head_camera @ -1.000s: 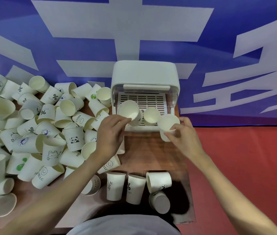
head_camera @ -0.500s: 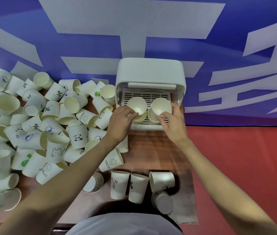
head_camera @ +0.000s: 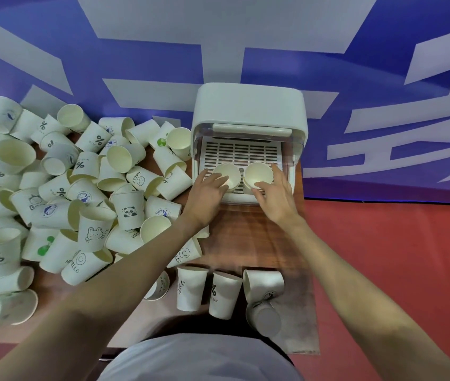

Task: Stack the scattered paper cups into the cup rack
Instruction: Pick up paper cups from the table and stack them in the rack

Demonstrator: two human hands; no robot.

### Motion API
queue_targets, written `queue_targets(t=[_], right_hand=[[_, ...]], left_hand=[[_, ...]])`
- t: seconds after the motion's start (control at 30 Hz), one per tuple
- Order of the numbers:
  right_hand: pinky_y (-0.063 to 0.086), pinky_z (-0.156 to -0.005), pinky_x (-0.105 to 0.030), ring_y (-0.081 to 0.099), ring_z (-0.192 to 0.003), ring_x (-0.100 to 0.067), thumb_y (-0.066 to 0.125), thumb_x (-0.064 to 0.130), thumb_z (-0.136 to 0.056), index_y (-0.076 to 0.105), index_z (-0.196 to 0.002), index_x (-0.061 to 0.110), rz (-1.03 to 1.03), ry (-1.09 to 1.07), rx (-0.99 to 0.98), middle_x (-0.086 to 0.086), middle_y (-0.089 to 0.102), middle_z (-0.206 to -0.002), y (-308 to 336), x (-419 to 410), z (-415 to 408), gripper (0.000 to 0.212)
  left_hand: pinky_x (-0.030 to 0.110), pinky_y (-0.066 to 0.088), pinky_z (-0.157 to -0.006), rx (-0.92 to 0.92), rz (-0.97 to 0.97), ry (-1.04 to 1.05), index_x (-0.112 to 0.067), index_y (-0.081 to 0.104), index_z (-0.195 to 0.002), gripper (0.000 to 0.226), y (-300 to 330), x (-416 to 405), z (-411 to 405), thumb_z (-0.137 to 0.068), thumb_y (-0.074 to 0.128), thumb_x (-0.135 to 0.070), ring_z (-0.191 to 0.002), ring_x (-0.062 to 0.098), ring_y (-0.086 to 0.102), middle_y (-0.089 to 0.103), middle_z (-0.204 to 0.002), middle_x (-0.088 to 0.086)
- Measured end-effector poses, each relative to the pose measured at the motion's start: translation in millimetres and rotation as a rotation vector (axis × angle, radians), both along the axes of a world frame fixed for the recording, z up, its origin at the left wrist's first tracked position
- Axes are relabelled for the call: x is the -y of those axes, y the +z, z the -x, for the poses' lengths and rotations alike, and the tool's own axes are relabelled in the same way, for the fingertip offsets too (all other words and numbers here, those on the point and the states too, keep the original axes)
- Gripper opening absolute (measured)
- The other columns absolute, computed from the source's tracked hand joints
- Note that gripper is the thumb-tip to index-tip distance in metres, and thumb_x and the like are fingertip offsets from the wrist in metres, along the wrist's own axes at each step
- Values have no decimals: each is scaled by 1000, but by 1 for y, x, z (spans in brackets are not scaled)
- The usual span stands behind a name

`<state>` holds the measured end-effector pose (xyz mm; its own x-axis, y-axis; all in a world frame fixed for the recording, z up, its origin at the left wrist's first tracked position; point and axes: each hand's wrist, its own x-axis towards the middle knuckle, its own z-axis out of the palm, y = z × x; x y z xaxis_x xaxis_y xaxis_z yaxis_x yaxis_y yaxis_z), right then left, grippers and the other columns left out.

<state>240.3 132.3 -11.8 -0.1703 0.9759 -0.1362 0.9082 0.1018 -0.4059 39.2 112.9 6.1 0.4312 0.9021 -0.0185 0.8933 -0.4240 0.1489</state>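
Observation:
The white cup rack (head_camera: 248,111) stands at the back of the wooden table, its slotted tray facing me. Two cup stacks sit upright on the tray: a left cup (head_camera: 226,174) and a right cup (head_camera: 258,173). My left hand (head_camera: 207,195) holds the left cup by its near rim, fingers spread along its side. Around the right cup's near rim curl the thumb and fingers of my right hand (head_camera: 276,198). A big heap of scattered paper cups (head_camera: 81,193) covers the table's left half.
Several loose cups (head_camera: 226,294) stand or lie near the table's front edge, between my arms. A blue and white banner wall (head_camera: 136,50) rises behind the table. Red floor (head_camera: 397,270) lies to the right of the table's edge.
Both hands moved forward and down into the rack. The cup each hand carried now sits on the tray, the right one nested onto the cup that stood there.

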Motion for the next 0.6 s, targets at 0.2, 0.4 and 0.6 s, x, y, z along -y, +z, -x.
queue_targets(t=[0.2, 0.4, 0.6], right_hand=[[18, -117, -43, 15, -145, -32, 54, 35, -95, 47, -137, 14, -120, 17, -74, -19, 18, -155, 15, 22, 0, 48], [23, -111, -28, 29, -138, -20, 56, 30, -94, 44, -136, 22, 78, 117, -171, -3, 32, -144, 18, 77, -23, 44], [34, -110, -32, 44, -128, -16, 65, 22, -88, 46, -138, 22, 350, 241, -179, 1, 45, -137, 14, 120, -35, 53]], left_hand=[[51, 41, -101, 211, -125, 19, -2, 59, -120, 40, 2, 38, 5, -80, 60, 0, -118, 35, 54, 59, -127, 16], [39, 44, -96, 338, 33, -60, -9, 67, -106, 24, -11, 92, 16, -85, 65, -20, -112, 26, 55, 67, -115, 2], [34, 43, -93, 285, 301, -151, -14, 66, -109, 34, -22, 126, 14, -82, 69, -34, -109, 20, 55, 67, -108, 2]])
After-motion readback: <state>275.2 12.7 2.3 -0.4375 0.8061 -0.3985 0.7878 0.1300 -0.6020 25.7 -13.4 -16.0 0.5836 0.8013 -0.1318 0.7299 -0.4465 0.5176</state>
